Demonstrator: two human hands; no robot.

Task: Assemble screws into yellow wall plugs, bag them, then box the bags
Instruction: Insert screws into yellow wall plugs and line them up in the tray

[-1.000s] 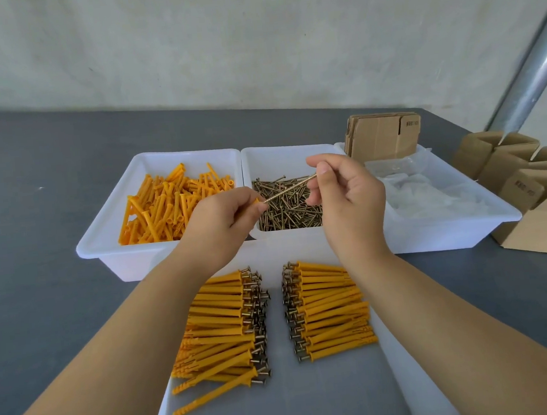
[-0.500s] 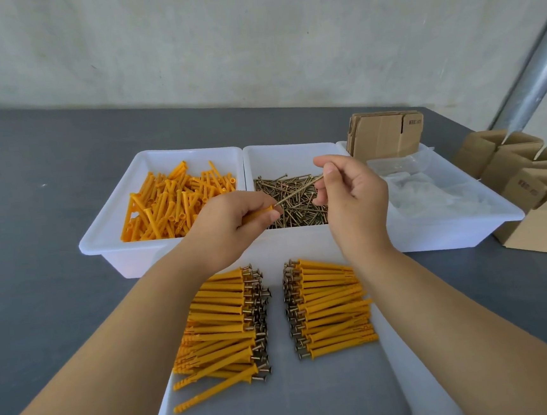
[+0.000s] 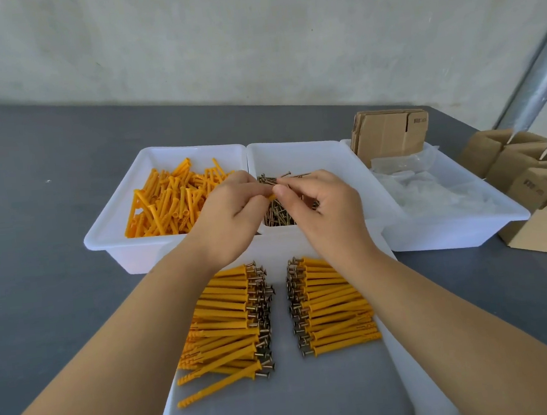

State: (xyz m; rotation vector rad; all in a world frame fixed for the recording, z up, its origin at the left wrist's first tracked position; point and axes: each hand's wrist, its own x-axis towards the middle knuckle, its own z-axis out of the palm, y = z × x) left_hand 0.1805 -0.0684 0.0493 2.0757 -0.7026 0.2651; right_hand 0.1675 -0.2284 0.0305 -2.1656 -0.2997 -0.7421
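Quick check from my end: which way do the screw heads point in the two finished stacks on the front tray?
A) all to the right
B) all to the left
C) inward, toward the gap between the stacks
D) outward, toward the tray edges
C: the left stack has its screw heads on its right side and the right stack on its left, facing across the gap on the front tray.

Yellow plug (image 3: 271, 197) mostly hidden inside left hand (image 3: 233, 217); near tray (image 3: 409, 374) cut by bottom edge; box print (image 3: 420, 120) too small to read.
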